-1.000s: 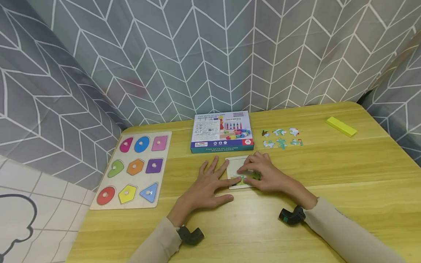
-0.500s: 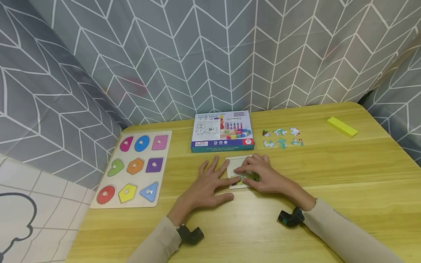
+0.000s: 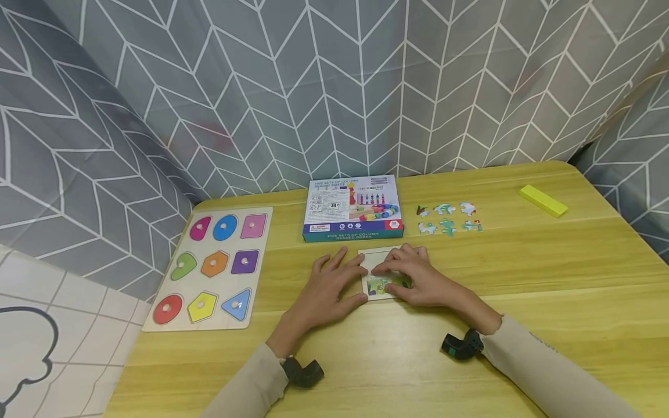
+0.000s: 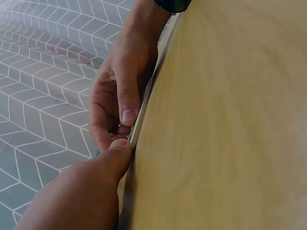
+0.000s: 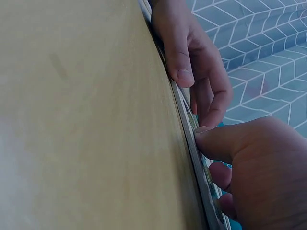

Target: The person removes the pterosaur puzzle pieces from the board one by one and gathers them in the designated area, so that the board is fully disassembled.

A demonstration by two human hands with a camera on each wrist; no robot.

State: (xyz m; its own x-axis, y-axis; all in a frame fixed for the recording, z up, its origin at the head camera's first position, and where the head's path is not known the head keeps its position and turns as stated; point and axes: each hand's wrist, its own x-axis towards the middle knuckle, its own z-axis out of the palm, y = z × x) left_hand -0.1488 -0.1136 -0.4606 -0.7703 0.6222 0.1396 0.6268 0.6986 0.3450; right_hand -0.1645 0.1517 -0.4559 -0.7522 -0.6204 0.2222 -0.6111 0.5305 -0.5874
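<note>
Two bare hands meet over a thin, pale puzzle tray (image 3: 372, 259), which lies between them on the yellow, wood-grained tabletop (image 3: 397, 371). The left hand (image 3: 326, 293) grasps nothing: its fingers are spread and loosely extended, the index fingertip at the tray's left edge and the thumb tip near its lower corner. The right hand (image 3: 423, 276) arches over the tray with bent fingers, thumb and index set apart above the pieces; whether it pinches one cannot be told. Flat, glossy green-toned jigsaw pieces (image 3: 376, 285) fill part of the tray's near side, while the visible far part is plain and whitish.

Beyond the right hand lie six loose, knobbly jigsaw pieces (image 3: 448, 209) in two rows, printed in white, blue, green and brown. Straight beyond the tray is a flat, blue-purple and white cardboard box (image 3: 353, 209), lettered "FIVE SETS OF COLUMN BEADED BOXES", with "36" in a red corner mark. Left of the left hand, a pale wooden shape board (image 3: 225, 284) carries nine coloured, knobbed shapes, among them a green heart and an orange hexagon. Far right of the right hand sits a plain yellow oblong block (image 3: 543, 201).
</note>
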